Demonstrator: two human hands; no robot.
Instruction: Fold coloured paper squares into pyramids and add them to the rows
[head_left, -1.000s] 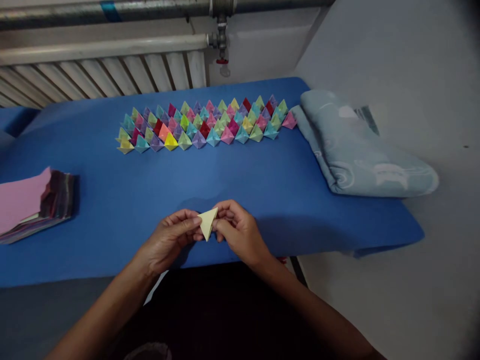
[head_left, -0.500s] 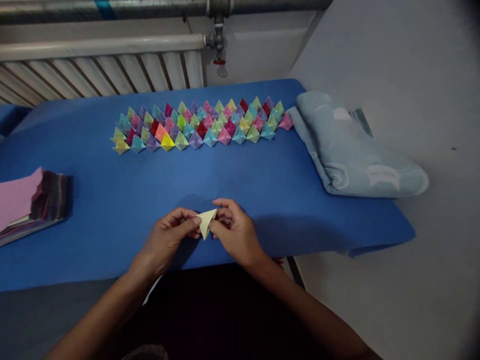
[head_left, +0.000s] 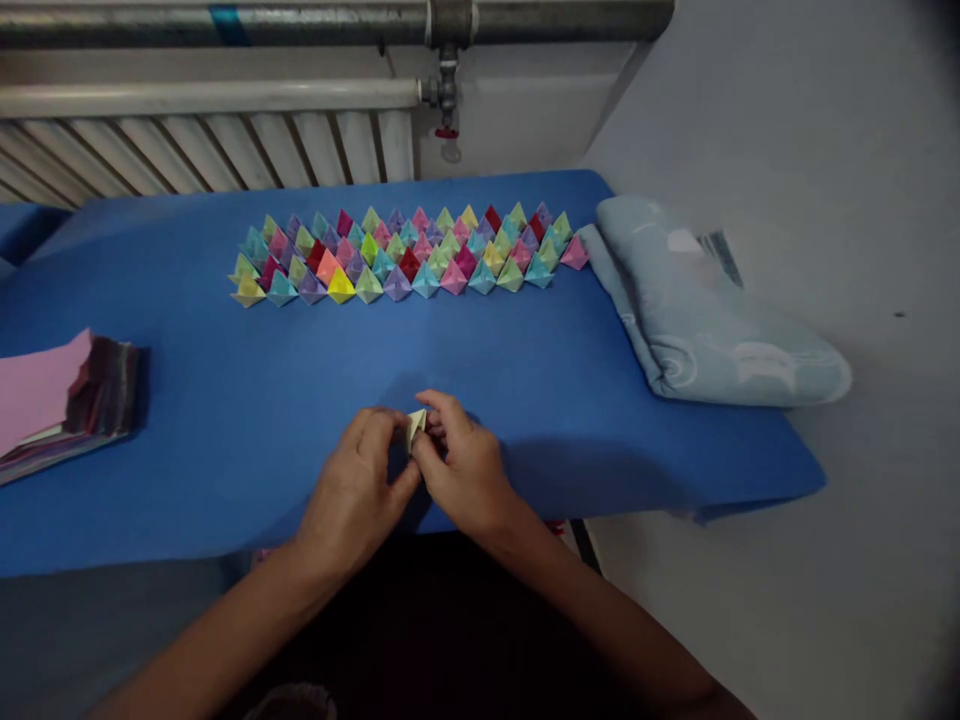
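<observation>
A small pale yellow folded paper is held just above the near part of the blue-covered surface. My right hand pinches it from the right, thumb in front and fingers behind. From the left, my left hand has its fingers closed at the paper's left edge, its thumb lower down; the fingers hide part of the paper. Beyond my hands stand rows of small folded paper boats in many colours, each with a pointed middle.
A stack of coloured paper with a pink sheet on top lies at the left. At the right, a folded light blue blanket rests against the wall. Behind the blue surface are a white radiator and a pipe with a red-handled valve.
My left hand has turned over and moved in, its fingers now over the paper's left side. The paper shows smaller and more covered. The view has tilted slightly.
</observation>
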